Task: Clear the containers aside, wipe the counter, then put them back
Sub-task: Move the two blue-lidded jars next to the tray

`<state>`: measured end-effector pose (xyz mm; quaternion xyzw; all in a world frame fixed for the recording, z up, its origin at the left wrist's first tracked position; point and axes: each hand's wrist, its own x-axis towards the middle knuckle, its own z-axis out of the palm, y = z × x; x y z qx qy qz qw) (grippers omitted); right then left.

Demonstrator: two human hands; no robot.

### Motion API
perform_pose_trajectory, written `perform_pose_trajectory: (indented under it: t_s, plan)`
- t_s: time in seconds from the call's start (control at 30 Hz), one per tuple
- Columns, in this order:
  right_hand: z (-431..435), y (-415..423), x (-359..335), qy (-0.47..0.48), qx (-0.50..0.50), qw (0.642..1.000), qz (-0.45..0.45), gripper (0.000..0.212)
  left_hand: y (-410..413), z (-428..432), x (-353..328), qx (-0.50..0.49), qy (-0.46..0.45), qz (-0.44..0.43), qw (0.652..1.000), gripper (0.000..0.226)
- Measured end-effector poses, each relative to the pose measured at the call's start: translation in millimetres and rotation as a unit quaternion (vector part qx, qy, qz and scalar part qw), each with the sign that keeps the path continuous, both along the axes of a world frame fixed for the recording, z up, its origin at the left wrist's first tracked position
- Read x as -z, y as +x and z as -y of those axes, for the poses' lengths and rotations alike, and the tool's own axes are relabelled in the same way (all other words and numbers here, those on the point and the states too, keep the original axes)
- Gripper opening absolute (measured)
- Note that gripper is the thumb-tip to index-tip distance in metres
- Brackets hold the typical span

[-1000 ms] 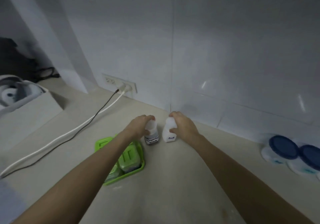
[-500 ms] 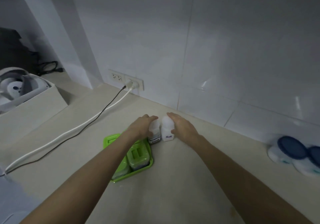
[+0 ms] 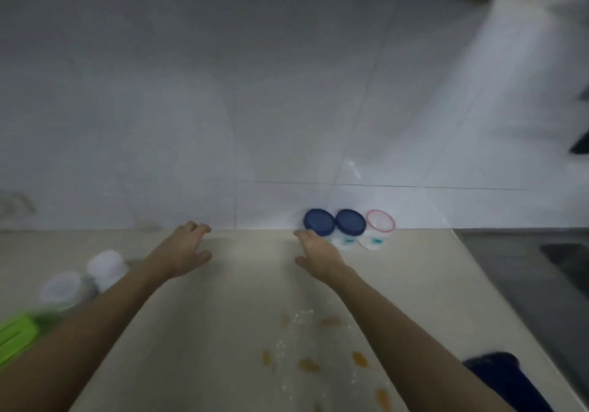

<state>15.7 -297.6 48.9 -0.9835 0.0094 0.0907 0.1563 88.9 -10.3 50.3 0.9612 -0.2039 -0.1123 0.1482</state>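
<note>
Both my hands hover empty over the beige counter [image 3: 242,332], fingers spread. My left hand [image 3: 183,250] is near the wall. My right hand [image 3: 317,253] reaches close to two white tubs with blue lids [image 3: 318,222] [image 3: 350,222] standing by the wall, with a third, red-rimmed tub [image 3: 380,220] to their right. Two small white shaker bottles [image 3: 105,266] [image 3: 62,287] stand at the left beside a green lidded box [image 3: 17,336], partly behind my left forearm. Orange stains and crumbs [image 3: 318,348] lie on the counter between my arms. The frame is motion-blurred.
A dark blue cloth [image 3: 500,376] lies at the counter's right edge. A dark steel sink surface [image 3: 541,258] lies to the right. White tiled wall [image 3: 287,108] runs along the back. A wall socket [image 3: 12,204] shows faintly at far left.
Both hands let go of the two shaker bottles, which now stand at the left. The view swung right, and my hands moved toward the blue-lidded tubs.
</note>
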Motion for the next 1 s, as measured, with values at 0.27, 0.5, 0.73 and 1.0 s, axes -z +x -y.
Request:
perform_pose_trajectory:
  t_s: [0.27, 0.5, 0.73, 1.0]
  plan:
    - [141, -34, 7, -0.034, 0.098, 0.995, 0.011, 0.064, -4, 177, 18, 0.089, -0.013, -0.028, 0.996, 0.060]
    - [188, 13, 20, -0.028, 0.060, 0.996, 0.052, 0.063, 8, 271, 25, 0.057, -0.016, -0.030, 0.998, 0.085]
    - [194, 54, 48, -0.090, -0.012, 0.994, 0.052, 0.073, 27, 310, 54, -0.015, -0.041, -0.052, 0.998, 0.087]
    - [176, 52, 53, -0.078, -0.007, 0.992, 0.099, 0.071, 26, 276, 47, -0.031, -0.056, -0.046, 0.997, 0.086]
